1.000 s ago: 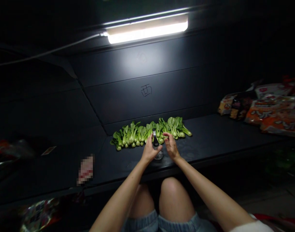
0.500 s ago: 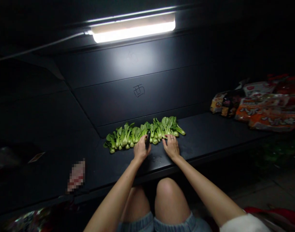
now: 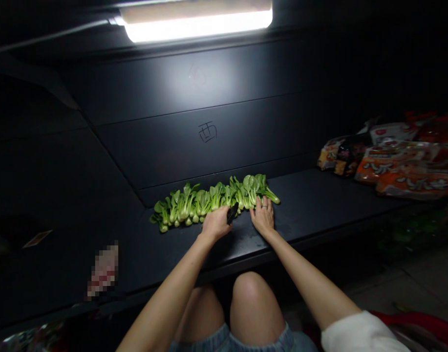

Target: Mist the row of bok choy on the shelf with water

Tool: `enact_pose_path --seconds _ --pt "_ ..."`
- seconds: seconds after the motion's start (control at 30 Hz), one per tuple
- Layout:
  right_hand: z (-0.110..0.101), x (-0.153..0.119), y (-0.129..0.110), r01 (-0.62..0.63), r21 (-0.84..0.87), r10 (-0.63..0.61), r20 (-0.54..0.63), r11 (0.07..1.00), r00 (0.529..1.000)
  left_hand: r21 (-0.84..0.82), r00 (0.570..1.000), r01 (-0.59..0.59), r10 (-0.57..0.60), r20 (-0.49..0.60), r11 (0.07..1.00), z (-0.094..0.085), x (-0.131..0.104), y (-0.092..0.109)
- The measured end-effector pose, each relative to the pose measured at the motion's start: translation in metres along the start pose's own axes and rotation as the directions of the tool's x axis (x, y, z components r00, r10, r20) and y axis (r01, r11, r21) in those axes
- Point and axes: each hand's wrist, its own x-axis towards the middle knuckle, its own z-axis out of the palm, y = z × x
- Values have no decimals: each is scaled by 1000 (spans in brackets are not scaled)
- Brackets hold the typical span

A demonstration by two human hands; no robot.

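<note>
While row of bok choy (image 3: 212, 201) lies along back of dark bench (image 3: 311, 210), left hand (image 3: 216, 224) has grip closed around small dark object (image 3: 232, 213) at row's near edge; right hand (image 3: 263, 217) flat, fingers spread, empty, touching row's right end. Step judged: straightening row; next needs gentle nudging, no crushed leaves.

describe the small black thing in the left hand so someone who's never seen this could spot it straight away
Under the bright strip light, a row of green bok choy lies along the dark shelf. At the row's near edge, the left hand is closed round a small black object that pokes out toward the right hand. It is the only black, glossy thing among pale green stems.
</note>
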Motion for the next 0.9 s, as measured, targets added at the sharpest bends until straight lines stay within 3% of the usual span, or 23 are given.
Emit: enact_pose_path --seconds 0.13,0.23,0.57,0.9 --pt "0 -1 -1 -5 25 5 12 1000 1000 -54 991 -121 124 57 991 0 3 3" --pt "-2 -2 -2 -8 27 8 21 1000 1000 -91 987 -150 154 43 985 1 6 7" --pt "-4 0 -2 -25 37 25 18 999 1000 -81 994 -98 100 32 992 3 10 15" --pt "-14 19 -5 63 2 -63 -13 998 998 -176 997 -73 71 -14 982 4 10 -1"
